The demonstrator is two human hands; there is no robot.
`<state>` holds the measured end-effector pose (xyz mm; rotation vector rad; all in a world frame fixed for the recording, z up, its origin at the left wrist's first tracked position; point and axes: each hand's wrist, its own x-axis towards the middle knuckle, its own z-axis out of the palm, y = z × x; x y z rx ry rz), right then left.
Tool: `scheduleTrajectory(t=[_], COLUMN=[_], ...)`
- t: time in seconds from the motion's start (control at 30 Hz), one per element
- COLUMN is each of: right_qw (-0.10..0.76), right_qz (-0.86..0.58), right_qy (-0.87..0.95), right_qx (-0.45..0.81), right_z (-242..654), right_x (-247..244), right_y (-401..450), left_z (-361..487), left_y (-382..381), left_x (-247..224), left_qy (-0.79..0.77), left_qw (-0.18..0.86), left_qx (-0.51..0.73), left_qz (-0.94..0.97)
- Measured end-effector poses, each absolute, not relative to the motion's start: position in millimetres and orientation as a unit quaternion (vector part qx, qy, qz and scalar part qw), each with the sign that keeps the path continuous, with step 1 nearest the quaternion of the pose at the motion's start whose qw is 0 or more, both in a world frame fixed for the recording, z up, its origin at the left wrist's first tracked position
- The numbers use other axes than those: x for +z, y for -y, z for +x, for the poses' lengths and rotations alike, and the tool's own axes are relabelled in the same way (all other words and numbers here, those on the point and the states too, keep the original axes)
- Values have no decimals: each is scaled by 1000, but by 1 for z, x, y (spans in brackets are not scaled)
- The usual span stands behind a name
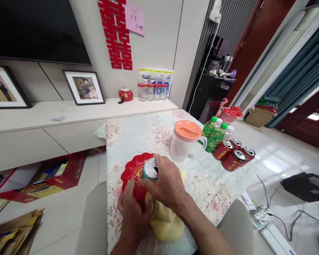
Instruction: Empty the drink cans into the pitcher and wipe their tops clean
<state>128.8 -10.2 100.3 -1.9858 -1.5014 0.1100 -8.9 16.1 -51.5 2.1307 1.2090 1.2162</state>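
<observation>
My right hand [168, 180] is closed round the upper part of a can [150, 168] with a silver top and a teal side. The can is over a red scalloped plate [130, 166] with a gold pattern. My left hand [134, 209] curls at the plate's near edge, just below the can. Its fingertips come close to the can's side, but what lies inside its grasp is hidden. A crumpled yellow cloth [167, 225] lies beneath my right wrist and beside my left thumb.
A frosted pitcher [180, 145] with an orange lid stands beyond my right hand. Right of it are green-labelled bottles [215, 136] and several red cans [234, 159]. A floral cloth covers the table [212, 191]. Power strips [271, 230] lie on the floor at right.
</observation>
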Motion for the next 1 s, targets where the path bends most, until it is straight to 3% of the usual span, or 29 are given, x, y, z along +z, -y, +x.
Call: scheduleTrajectory(t=[0.33,0.67,1.0], right_qw=[318,209,279], right_qz=[-787,-922,-925], right_qy=[528,322,233], right_qx=[-10,-58,-111], right_z=[197,303,340], right_x=[100,51,15], right_y=[93,134,139], left_z=[-15,-12,-13], left_y=[-26,-24,-27], left_x=[-60,-54,-54], left_qy=[-401,-376,-382], left_qw=[155,131,133], left_qx=[404,430,418], left_qz=[807,810,814])
